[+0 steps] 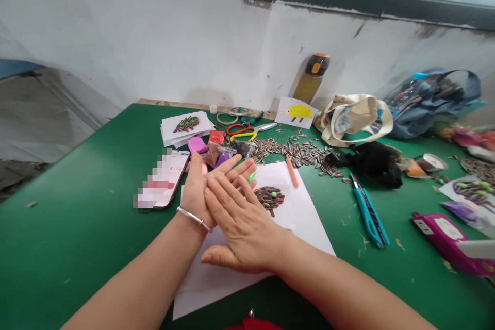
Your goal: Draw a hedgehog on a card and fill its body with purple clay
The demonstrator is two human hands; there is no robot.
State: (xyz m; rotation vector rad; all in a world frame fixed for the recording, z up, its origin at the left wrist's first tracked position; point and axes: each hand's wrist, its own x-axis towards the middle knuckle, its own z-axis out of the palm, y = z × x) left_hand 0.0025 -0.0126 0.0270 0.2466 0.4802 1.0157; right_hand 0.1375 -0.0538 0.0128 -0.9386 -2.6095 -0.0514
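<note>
My left hand (196, 191) is turned palm up, fingers stretched out, with a silver bangle at the wrist. Across its palm lies my right hand (247, 227), palm down and flat, its thumb spread away. Whatever may be between the palms is hidden. Both hands are above a white paper sheet (305, 216) bearing a hedgehog shape covered with sunflower seeds (274, 198), with a green dot and purple bits on it. Something bright green (252, 176) shows beside my left fingertips. An orange pen (292, 171) lies on the sheet's far edge.
Left of my hands lies a phone (164, 180). Behind are clay packets (197, 144), scissors (243, 131), loose sunflower seeds (301, 154) and finished pictures (185, 126). A teal utility knife (369, 211) with its blade showing lies right, near a purple device (448, 242).
</note>
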